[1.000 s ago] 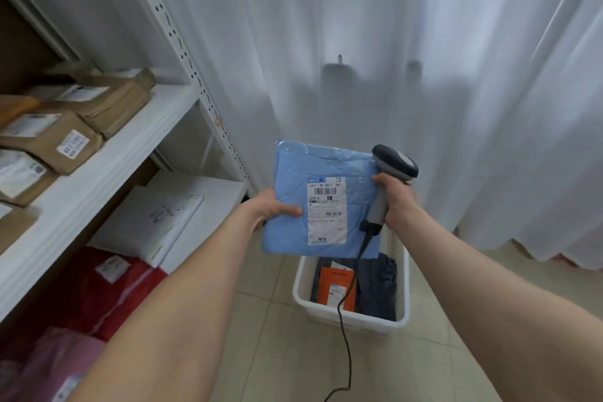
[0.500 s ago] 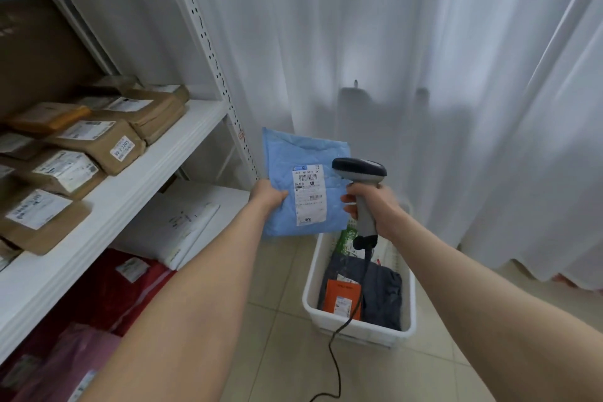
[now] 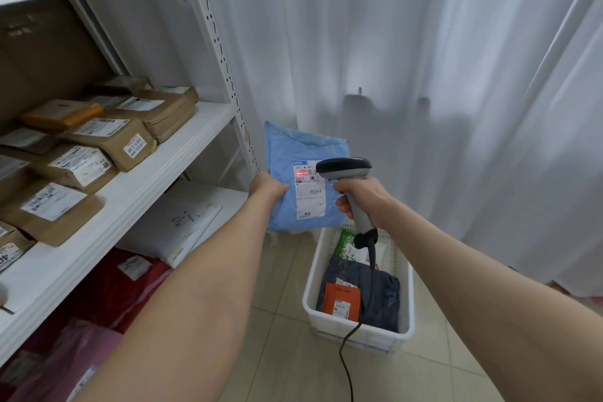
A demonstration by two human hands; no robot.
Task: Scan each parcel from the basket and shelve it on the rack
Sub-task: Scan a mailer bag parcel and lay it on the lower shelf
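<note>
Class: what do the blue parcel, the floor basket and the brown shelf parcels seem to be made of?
Blue parcel: likely soft plastic film, faintly glossy, wrinkled. Basket: apparently rigid white plastic, smooth moulded rim. Brown parcels: probably cardboard or kraft paper, matt, taped.

Viewpoint: head-worn, wide-angle (the only view).
Facing: forward and down, rack (image 3: 146, 192) left, basket (image 3: 385, 337) below.
Nearness: we stand close to both.
</note>
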